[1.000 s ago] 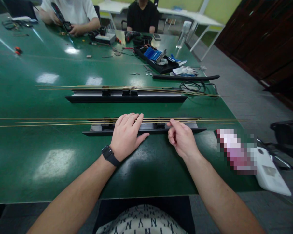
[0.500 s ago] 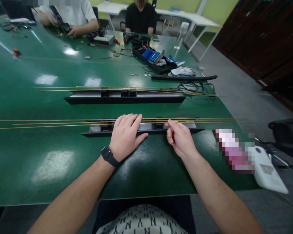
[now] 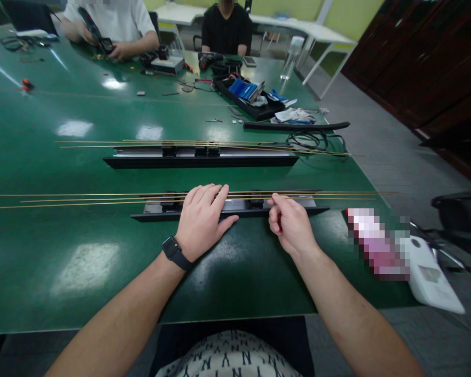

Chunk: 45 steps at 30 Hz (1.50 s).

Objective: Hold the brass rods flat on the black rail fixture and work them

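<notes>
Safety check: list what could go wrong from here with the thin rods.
The brass rods stick out far past the black rail; pinched by the right hand, one might bend. The left hand lies flat across them; a slip could roll them off. The white device sits at the table edge and could be knocked.

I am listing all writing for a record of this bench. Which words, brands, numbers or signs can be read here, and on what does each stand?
"NY": a repeated monogram on the patterned cloth at the bottom edge.
Pink and white item: pixelated, unreadable.
Label on the white device: too small to read.
Thin rods, black rail, watch: no writing visible.
</notes>
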### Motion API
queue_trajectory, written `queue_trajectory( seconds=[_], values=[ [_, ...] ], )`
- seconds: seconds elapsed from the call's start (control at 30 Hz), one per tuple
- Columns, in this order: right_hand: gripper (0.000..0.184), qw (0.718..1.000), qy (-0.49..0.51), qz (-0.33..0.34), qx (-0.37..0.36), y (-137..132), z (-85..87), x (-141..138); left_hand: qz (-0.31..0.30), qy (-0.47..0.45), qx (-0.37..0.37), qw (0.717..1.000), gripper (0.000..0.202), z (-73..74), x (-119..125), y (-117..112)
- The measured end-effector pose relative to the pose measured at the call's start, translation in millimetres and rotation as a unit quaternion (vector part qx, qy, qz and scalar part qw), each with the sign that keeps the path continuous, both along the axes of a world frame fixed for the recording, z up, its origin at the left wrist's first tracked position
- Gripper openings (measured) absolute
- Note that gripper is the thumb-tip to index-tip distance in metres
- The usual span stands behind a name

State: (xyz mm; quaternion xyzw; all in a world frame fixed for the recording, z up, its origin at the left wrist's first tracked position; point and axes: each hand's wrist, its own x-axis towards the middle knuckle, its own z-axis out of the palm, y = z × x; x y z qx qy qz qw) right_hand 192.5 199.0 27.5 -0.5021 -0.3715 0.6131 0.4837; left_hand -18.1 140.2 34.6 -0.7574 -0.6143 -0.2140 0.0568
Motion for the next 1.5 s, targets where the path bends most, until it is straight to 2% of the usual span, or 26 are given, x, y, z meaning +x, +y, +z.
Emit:
queue_trajectory(
  seconds=[0.57, 1.13, 1.5],
  values=[
    [0.034, 0.999, -0.009, 0.028, 0.015, 1.0, -1.7, 2.9, -0.001, -0.001, 0.001, 1.0, 0.063, 0.4, 0.1, -0.9],
    [0.027, 1.0, 0.002, 0.005, -0.001, -1.2, 3.3, -0.2, 0.001, 0.004, -0.003, 1.0, 0.061, 0.6, 0.0, -0.4],
    [0.028, 1.0, 0.006, -0.002, 0.009, 0.4, -1.6, 1.0, -0.003, 0.003, 0.001, 1.0, 0.063, -0.4, -1.3, -0.8]
  ],
)
